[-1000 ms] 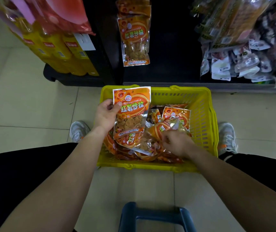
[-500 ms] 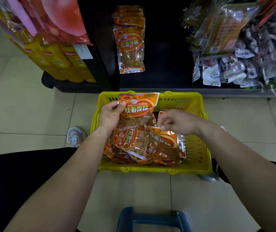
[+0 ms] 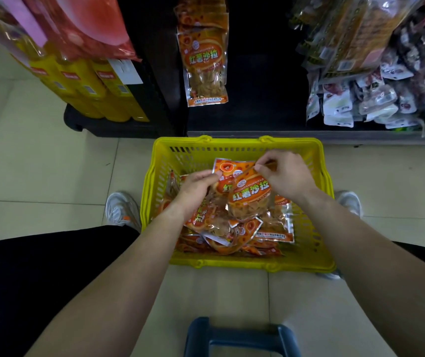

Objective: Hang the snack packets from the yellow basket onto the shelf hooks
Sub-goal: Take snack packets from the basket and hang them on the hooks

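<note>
Both hands are gripping orange snack packets over the yellow basket (image 3: 234, 148). Pinching with thumb and forefinger, the right hand (image 3: 287, 173) is holding the top edge of the front packet (image 3: 251, 199), which is hanging tilted above the pile. The left hand (image 3: 197, 188) is closing its fingers on the left edge of a second packet (image 3: 225, 170) sitting just behind the first, so the two packets are overlapping.

Large Chinese characters, 红薯沙拉, are running across the orange band of the front packet, with a row of small Latin letters arching above them (too small to read fully). A round red logo and a small blue badge reading "FOOD" are showing on the upper corner of the packet behind. Below the orange print, each packet is showing pale chips through a clear window.

More of the same packets are lying heaped in the basket (image 3: 270, 228), which is resting on the tiled floor (image 3: 39, 176) between the person's two pale shoes. Straight beyond the basket, a row of matching packets is hanging on the dark shelf (image 3: 257, 86), the front one (image 3: 205, 68) showing the same 红薯沙拉 lettering. Yellow bottles with red labels (image 3: 88, 88) are standing to the left, and small white and clear pouches (image 3: 360, 101) are hanging to the right. A blue handle (image 3: 239, 333) is showing at the bottom edge.
</note>
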Demonstrator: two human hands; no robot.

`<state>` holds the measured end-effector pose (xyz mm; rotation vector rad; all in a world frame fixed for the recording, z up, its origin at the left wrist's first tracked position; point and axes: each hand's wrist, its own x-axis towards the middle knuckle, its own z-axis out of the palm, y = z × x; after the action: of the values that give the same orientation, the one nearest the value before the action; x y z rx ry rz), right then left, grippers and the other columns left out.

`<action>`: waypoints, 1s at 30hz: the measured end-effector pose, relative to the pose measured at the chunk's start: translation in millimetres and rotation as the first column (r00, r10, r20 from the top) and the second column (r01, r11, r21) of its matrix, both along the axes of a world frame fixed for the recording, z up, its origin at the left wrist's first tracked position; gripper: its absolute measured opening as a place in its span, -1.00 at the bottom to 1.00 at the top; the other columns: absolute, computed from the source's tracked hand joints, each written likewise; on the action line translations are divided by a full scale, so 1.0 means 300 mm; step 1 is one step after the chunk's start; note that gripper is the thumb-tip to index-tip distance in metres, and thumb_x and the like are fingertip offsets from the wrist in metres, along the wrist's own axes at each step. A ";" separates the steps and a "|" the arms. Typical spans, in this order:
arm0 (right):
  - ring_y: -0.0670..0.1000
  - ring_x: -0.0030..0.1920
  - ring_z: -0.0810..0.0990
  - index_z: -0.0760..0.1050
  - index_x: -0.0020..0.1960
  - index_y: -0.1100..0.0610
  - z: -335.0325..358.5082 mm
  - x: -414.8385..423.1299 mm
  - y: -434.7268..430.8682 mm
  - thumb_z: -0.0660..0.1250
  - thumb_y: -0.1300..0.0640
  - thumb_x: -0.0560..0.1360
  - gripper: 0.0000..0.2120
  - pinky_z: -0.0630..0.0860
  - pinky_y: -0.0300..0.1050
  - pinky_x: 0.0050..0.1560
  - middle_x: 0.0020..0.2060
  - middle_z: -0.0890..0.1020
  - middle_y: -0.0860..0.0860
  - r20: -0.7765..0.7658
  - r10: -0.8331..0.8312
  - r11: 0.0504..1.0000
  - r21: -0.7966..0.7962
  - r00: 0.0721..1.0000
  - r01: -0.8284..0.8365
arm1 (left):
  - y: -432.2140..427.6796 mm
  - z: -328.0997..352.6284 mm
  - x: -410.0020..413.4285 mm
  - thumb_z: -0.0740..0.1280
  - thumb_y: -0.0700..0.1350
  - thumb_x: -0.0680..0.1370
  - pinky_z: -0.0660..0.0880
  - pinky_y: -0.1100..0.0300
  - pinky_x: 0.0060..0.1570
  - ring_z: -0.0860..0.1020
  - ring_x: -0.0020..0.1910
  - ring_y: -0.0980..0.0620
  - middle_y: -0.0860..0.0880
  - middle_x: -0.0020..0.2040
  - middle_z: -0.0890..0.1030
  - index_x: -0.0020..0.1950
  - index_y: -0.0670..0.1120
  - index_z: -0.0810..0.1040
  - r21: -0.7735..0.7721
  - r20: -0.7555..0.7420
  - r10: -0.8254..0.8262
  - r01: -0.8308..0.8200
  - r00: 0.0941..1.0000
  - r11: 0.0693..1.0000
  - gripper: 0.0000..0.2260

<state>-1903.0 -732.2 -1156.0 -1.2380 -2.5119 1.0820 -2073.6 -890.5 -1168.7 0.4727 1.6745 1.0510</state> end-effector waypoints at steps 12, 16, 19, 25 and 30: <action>-0.05 -0.05 0.65 0.63 -0.06 -0.06 -0.064 -0.044 0.020 0.41 -0.08 0.53 -0.89 0.52 -0.23 -0.19 -0.02 0.70 -0.09 -0.049 -0.247 0.962 -0.131 0.968 0.239 | 0.045 -0.065 0.028 0.66 0.11 0.24 0.58 0.19 0.07 0.63 0.05 0.29 0.25 0.08 0.66 0.17 0.33 0.41 -0.002 -0.167 -0.011 0.010 0.986 1.000 -0.37; -0.12 -0.14 0.62 0.62 -0.07 -0.07 -0.073 -0.038 0.024 0.42 -0.09 0.53 -0.90 0.44 -0.31 -0.32 -0.07 0.67 -0.10 -0.063 -0.283 0.950 -0.154 0.957 0.271 | 0.056 -0.085 0.030 0.61 0.04 0.36 0.58 0.23 0.06 0.60 0.09 0.27 0.20 0.12 0.62 0.23 0.22 0.40 0.002 -0.271 -0.061 0.064 0.961 0.998 -0.44; -0.15 -0.11 0.63 0.63 -0.07 -0.06 -0.081 -0.036 0.024 0.44 -0.07 0.52 -0.90 0.46 -0.34 -0.30 -0.06 0.66 -0.13 -0.087 -0.274 0.940 -0.234 0.958 0.248 | 0.067 -0.096 0.022 0.44 -0.08 0.57 0.58 0.30 -0.08 0.64 0.01 0.23 0.15 -0.01 0.67 0.05 0.09 0.54 0.042 -0.346 0.022 -0.008 0.938 0.999 -0.87; -0.20 -0.17 0.63 0.37 0.19 -0.02 -0.108 -0.003 -0.002 0.57 0.02 0.42 -0.52 0.52 -0.40 -0.36 -0.03 0.60 -0.10 -0.180 -0.391 0.863 -0.411 0.902 0.292 | 0.071 -0.097 -0.014 0.32 -0.04 0.64 0.54 0.40 -0.33 0.67 -0.20 0.25 0.12 -0.19 0.71 -0.09 -0.16 0.55 0.036 -0.321 0.109 -0.103 0.941 0.994 -0.79; -0.03 0.02 0.70 0.55 0.26 0.14 -0.146 0.025 -0.014 0.54 0.18 0.44 -0.59 0.66 0.04 0.09 0.05 0.71 0.00 -0.131 -0.360 0.795 -0.561 0.924 0.230 | 0.068 -0.106 -0.018 0.28 0.05 0.65 0.59 0.31 -0.24 0.69 -0.18 0.13 -0.05 -0.14 0.72 -0.09 -0.13 0.59 0.029 -0.331 0.114 -0.111 0.937 0.993 -0.72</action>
<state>-1895.3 -736.3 -1199.8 -1.4607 -1.8044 1.7922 -2079.0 -870.1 -1200.6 0.5922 2.0157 1.1080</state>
